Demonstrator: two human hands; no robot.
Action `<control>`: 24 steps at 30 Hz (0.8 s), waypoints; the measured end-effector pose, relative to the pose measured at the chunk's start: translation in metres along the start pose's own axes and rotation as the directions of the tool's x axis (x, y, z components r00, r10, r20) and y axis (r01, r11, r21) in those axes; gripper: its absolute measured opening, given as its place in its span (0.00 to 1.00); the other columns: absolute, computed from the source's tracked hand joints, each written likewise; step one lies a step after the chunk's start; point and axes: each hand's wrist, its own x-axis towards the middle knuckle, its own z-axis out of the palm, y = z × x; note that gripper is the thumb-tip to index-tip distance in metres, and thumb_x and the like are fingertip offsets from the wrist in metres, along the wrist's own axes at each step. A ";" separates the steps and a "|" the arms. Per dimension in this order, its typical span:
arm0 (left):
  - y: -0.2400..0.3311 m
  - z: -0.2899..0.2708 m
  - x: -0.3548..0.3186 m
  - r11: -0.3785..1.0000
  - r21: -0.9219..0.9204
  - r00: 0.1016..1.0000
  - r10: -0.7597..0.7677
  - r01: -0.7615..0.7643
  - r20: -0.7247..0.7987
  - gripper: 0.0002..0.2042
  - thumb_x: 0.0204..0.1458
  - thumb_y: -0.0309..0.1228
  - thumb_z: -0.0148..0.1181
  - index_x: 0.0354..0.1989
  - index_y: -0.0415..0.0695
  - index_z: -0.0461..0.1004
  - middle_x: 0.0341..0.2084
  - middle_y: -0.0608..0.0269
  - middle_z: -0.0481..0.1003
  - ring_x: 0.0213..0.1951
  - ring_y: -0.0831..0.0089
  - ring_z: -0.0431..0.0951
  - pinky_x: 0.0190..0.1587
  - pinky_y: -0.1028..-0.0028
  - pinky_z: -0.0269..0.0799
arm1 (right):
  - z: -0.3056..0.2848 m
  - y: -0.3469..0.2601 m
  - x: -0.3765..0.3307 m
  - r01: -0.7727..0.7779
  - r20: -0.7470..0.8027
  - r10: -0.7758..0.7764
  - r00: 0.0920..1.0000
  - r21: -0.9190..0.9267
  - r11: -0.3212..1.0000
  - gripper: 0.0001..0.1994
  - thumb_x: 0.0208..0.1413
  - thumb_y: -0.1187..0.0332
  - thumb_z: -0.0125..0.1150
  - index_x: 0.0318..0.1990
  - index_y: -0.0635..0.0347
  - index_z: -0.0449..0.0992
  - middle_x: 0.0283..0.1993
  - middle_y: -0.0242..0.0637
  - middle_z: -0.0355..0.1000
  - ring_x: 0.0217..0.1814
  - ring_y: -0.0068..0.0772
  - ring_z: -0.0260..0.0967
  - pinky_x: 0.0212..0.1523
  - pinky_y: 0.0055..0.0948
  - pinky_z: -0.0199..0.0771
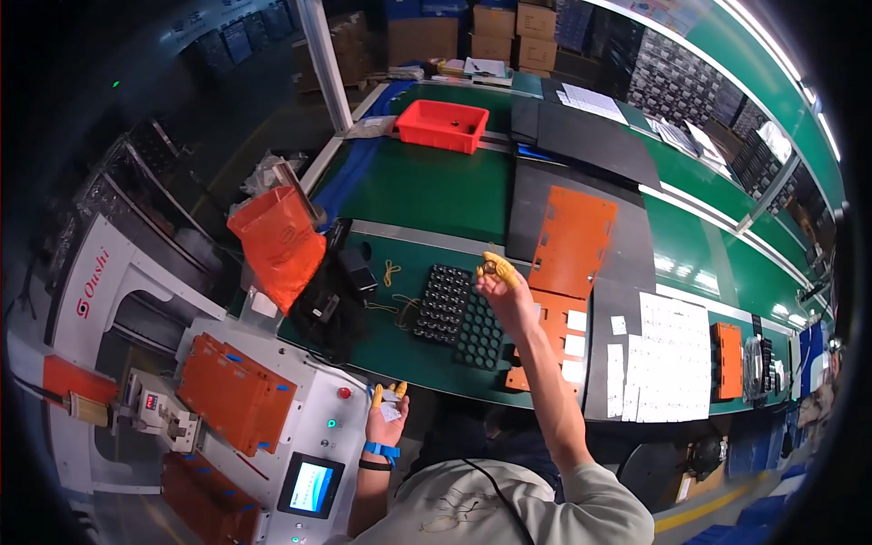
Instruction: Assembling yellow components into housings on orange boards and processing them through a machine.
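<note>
My right hand (505, 292) is raised over the green bench, wearing yellow finger cots. Its fingers close around a small dark thing that is too small to name. Just below it lie a black tray (442, 304) filled with small round shiny parts and a dark green tray (481, 334) with rows of round pockets. My left hand (388, 416), also in yellow finger cots, is low beside the white machine. It holds a small white piece (390, 411) between its fingers. A blue band circles that wrist.
The white machine (313, 400) with a screen, a red button and orange plates (238, 392) stands at left. An orange bag (279, 241) hangs at the bench edge. Farther back is a red bin (442, 125). White sheets (674, 359) and an orange plate (574, 241) lie on the right.
</note>
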 end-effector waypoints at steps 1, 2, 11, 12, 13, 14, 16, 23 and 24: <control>-0.003 0.007 0.005 0.999 0.012 0.999 -0.037 0.037 0.010 0.19 0.66 0.42 0.48 0.56 0.42 0.71 0.52 0.52 0.76 0.43 0.56 0.80 0.42 0.67 0.82 | 0.011 -0.011 -0.015 -0.001 0.035 0.000 0.999 0.029 1.000 0.21 0.67 0.60 0.51 0.61 0.63 0.69 0.47 0.38 0.74 0.46 0.28 0.71 0.52 0.28 0.72; -0.009 0.022 0.005 0.998 0.032 0.997 -0.050 0.048 0.062 0.18 0.67 0.42 0.47 0.55 0.42 0.71 0.52 0.51 0.76 0.42 0.56 0.80 0.41 0.67 0.82 | 0.024 -0.020 -0.028 -0.004 0.071 0.000 0.998 0.062 0.998 0.21 0.67 0.59 0.52 0.60 0.62 0.70 0.46 0.38 0.74 0.46 0.29 0.71 0.52 0.29 0.72; -0.045 0.064 0.012 0.965 0.260 0.988 -0.033 -0.009 0.154 0.16 0.66 0.43 0.50 0.52 0.45 0.73 0.50 0.53 0.78 0.41 0.61 0.81 0.41 0.72 0.80 | 0.076 -0.065 -0.079 -0.017 0.095 0.015 0.995 0.014 1.000 0.17 0.63 0.63 0.56 0.55 0.64 0.72 0.40 0.36 0.71 0.36 0.27 0.66 0.37 0.25 0.67; -0.049 0.066 0.010 0.965 0.263 0.988 -0.037 -0.004 0.153 0.16 0.66 0.43 0.50 0.52 0.45 0.73 0.50 0.53 0.78 0.41 0.61 0.81 0.41 0.72 0.80 | 0.075 -0.069 -0.083 -0.026 0.131 0.024 0.991 0.015 1.000 0.18 0.63 0.62 0.57 0.55 0.64 0.72 0.41 0.37 0.71 0.36 0.29 0.66 0.37 0.25 0.67; -0.053 0.069 0.008 0.952 0.306 0.990 -0.022 -0.022 0.138 0.16 0.65 0.43 0.51 0.53 0.46 0.73 0.50 0.54 0.78 0.41 0.62 0.81 0.41 0.72 0.80 | 0.075 -0.072 -0.087 -0.032 0.143 0.029 0.989 0.019 0.999 0.18 0.64 0.62 0.57 0.55 0.64 0.72 0.42 0.37 0.71 0.35 0.29 0.66 0.38 0.25 0.67; -0.057 0.071 0.006 0.936 0.349 0.992 -0.003 -0.040 0.123 0.16 0.65 0.44 0.52 0.53 0.47 0.73 0.50 0.55 0.78 0.41 0.63 0.82 0.41 0.73 0.80 | 0.076 -0.073 -0.090 -0.039 0.157 0.035 0.987 0.024 0.999 0.18 0.64 0.61 0.57 0.55 0.64 0.72 0.42 0.38 0.71 0.35 0.30 0.66 0.38 0.25 0.67; -0.063 0.075 0.004 0.924 0.380 0.994 0.004 -0.045 0.108 0.17 0.64 0.45 0.53 0.53 0.47 0.73 0.50 0.55 0.78 0.41 0.64 0.82 0.41 0.73 0.80 | 0.078 -0.077 -0.098 -0.028 0.170 0.024 0.985 0.020 0.999 0.19 0.65 0.60 0.55 0.56 0.64 0.72 0.42 0.38 0.71 0.36 0.30 0.67 0.39 0.25 0.68; -0.085 0.087 0.008 0.886 0.459 0.983 -0.022 -0.065 0.182 0.19 0.64 0.46 0.52 0.56 0.46 0.72 0.52 0.54 0.77 0.39 0.64 0.82 0.40 0.71 0.80 | 0.052 -0.083 -0.105 -0.018 0.046 0.030 0.998 -0.239 0.971 0.14 0.68 0.66 0.50 0.56 0.65 0.70 0.41 0.38 0.72 0.37 0.24 0.69 0.40 0.23 0.71; -0.088 0.091 0.009 0.872 0.487 0.981 -0.037 -0.061 0.190 0.20 0.65 0.46 0.51 0.58 0.45 0.70 0.54 0.52 0.76 0.40 0.63 0.82 0.40 0.71 0.80 | 0.042 -0.083 -0.106 -0.049 -0.029 0.042 0.999 -0.354 0.934 0.14 0.68 0.67 0.52 0.55 0.65 0.70 0.41 0.37 0.73 0.36 0.22 0.70 0.38 0.23 0.71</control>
